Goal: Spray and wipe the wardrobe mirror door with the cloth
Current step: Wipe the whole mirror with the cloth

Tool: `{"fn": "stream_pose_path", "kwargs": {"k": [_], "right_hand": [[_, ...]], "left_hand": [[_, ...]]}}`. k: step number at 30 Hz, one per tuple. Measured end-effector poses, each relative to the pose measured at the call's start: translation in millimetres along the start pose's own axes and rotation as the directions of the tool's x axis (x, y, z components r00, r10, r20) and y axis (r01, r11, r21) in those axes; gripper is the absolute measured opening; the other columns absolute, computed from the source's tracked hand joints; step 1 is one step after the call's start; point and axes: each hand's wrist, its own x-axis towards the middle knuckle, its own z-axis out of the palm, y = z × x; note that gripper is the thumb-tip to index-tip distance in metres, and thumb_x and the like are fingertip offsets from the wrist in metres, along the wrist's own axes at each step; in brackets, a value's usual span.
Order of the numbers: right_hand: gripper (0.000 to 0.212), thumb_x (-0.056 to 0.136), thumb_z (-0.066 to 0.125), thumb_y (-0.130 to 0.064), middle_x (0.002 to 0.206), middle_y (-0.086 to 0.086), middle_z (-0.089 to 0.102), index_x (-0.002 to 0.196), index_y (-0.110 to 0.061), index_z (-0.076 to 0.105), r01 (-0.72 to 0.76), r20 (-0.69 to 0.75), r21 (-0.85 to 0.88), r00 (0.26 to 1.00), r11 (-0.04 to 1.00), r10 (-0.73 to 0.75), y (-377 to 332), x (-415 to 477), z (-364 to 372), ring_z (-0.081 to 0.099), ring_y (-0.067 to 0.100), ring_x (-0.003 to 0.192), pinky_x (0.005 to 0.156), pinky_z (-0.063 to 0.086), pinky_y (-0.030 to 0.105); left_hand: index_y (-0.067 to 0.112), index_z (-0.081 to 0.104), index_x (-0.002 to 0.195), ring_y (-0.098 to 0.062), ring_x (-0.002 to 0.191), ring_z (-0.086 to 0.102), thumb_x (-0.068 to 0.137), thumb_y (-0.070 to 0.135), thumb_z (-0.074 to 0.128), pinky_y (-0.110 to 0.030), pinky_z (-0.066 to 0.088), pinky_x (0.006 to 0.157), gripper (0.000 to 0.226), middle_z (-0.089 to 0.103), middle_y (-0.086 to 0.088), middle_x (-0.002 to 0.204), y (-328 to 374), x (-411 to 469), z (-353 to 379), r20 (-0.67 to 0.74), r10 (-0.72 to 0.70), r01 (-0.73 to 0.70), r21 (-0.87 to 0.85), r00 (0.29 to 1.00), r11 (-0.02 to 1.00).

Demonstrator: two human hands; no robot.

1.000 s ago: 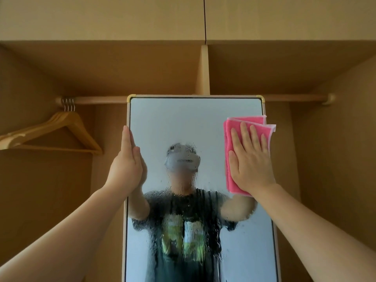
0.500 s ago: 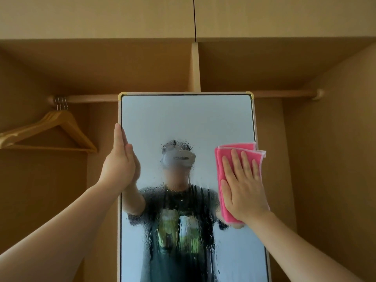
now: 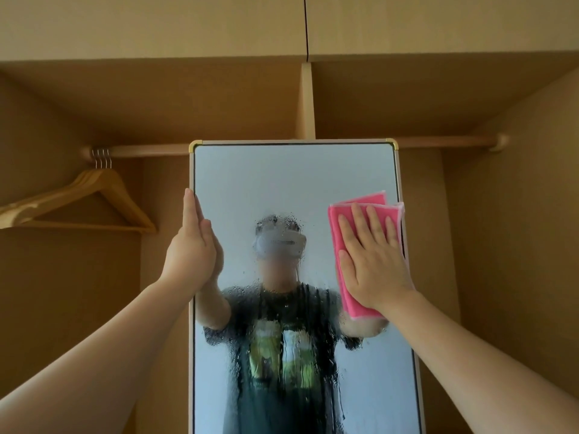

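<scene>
The mirror stood in the centre of the frame, its pale border running out of the bottom edge so that its lower part was cut off. The right hand lay flat, fingers straight and spread, pressing a folded pink cloth against the glass near the mirror's right edge, in the right-centre of the frame. The palm hid most of the cloth; only its top, left side and lower corner showed. The left hand was held edge-on at the mirror's left border, fingers straight and together; it seemed to rest against the frame, though the actual contact was hidden behind the hand. Droplets and streaks covered the middle and lower glass, blurring the reflection there, while the upper glass looked clear. At the upper left of the frame wooden hangers hung from a rail, their left ends cut off by the picture's edge. The mirror hid the rail's middle stretch.
</scene>
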Motion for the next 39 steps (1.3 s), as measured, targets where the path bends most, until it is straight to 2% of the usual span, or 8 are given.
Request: {"fn": "stream_pose_path", "kwargs": {"k": [3, 6, 12, 17, 23, 30, 34, 39], "right_hand": [[0.06, 0.1, 0.014, -0.041, 0.162, 0.012, 0.01, 0.155, -0.017, 0.014, -0.002, 0.0, 0.007, 1.0, 1.0, 0.002, -2, 21, -6, 0.005, 0.034, 0.149, 0.12, 0.008, 0.056], [0.061, 0.099, 0.009, -0.043, 0.163, 0.008, 0.003, 0.156, -0.019, 0.009, -0.014, -0.019, 0.01, 1.0, 1.0, 0.014, -5, 51, -17, -0.001, 0.031, 0.15, 0.121, 0.002, 0.053], [0.061, 0.099, 0.008, -0.042, 0.164, 0.008, 0.004, 0.156, -0.02, 0.007, -0.035, -0.071, 0.009, 0.997, 0.999, 0.035, -14, 101, -35, 0.001, 0.032, 0.15, 0.121, -0.002, 0.05], [0.061, 0.099, 0.008, -0.041, 0.164, 0.008, 0.004, 0.156, -0.019, 0.008, -0.04, -0.096, -0.001, 0.995, 0.999, 0.039, -17, 110, -38, 0.002, 0.032, 0.15, 0.12, -0.001, 0.049], [0.06, 0.1, 0.007, -0.042, 0.163, 0.009, 0.007, 0.156, -0.018, 0.009, -0.039, -0.107, -0.01, 0.994, 0.999, 0.038, -18, 106, -36, 0.005, 0.033, 0.15, 0.12, 0.0, 0.049], [0.061, 0.099, 0.01, -0.04, 0.163, 0.01, 0.009, 0.156, -0.016, 0.012, -0.012, -0.084, 0.003, 0.996, 1.0, 0.012, -26, 88, -32, 0.006, 0.033, 0.15, 0.121, 0.003, 0.051], [0.062, 0.099, 0.01, -0.041, 0.163, 0.01, 0.011, 0.155, -0.016, 0.015, -0.001, -0.07, 0.013, 0.998, 1.0, 0.002, -33, 74, -28, 0.006, 0.033, 0.15, 0.121, 0.003, 0.052], [0.06, 0.101, 0.011, -0.041, 0.162, 0.01, 0.011, 0.155, -0.016, 0.015, 0.028, -0.06, 0.011, 0.998, 1.0, -0.027, -41, 52, -16, 0.008, 0.033, 0.149, 0.121, 0.005, 0.052]], "left_hand": [[0.022, 0.008, 0.154, -0.045, 0.084, 0.062, 0.102, 0.02, 0.034, -0.031, 0.04, 0.065, 0.058, 0.059, -0.031, 0.12, 1, 0, 1, -0.012, 0.006, -0.006, -0.014, 1.0, 1.0], [0.019, 0.004, 0.154, -0.016, 0.062, 0.058, 0.103, 0.019, 0.03, -0.019, 0.038, 0.054, 0.056, 0.06, -0.019, 0.125, 2, -2, 3, -0.039, 0.061, -0.063, -0.053, 0.997, 0.997], [0.026, 0.009, 0.153, -0.044, 0.091, 0.061, 0.102, 0.023, 0.034, -0.034, 0.039, 0.069, 0.057, 0.06, -0.031, 0.116, 1, 0, -1, -0.004, 0.024, -0.024, -0.03, 1.0, 0.999], [0.028, 0.007, 0.153, -0.024, 0.079, 0.051, 0.101, 0.025, 0.033, -0.034, 0.04, 0.069, 0.058, 0.061, -0.026, 0.115, 0, 0, 2, -0.009, 0.03, -0.03, -0.034, 1.0, 0.999], [0.03, 0.008, 0.153, -0.039, 0.093, 0.06, 0.101, 0.026, 0.033, -0.033, 0.04, 0.071, 0.057, 0.06, -0.026, 0.119, -1, 0, 1, -0.025, 0.046, -0.047, -0.046, 0.999, 0.998], [0.034, 0.004, 0.152, -0.036, 0.099, 0.06, 0.102, 0.024, 0.031, -0.035, 0.042, 0.074, 0.058, 0.056, -0.02, 0.127, -1, -2, 0, -0.014, 0.067, -0.068, -0.06, 0.998, 0.996], [0.032, -0.002, 0.152, -0.008, 0.073, 0.061, 0.104, 0.027, 0.027, -0.021, 0.042, 0.059, 0.057, 0.056, 0.004, 0.111, -4, 1, 3, -0.019, 0.03, -0.031, -0.063, 0.999, 0.998], [0.028, 0.015, 0.147, -0.015, 0.075, 0.062, 0.102, 0.03, 0.029, -0.032, 0.044, 0.071, 0.047, 0.059, 0.01, 0.089, -14, -3, 4, -0.011, -0.014, 0.013, -0.078, 1.0, 0.997]]}}
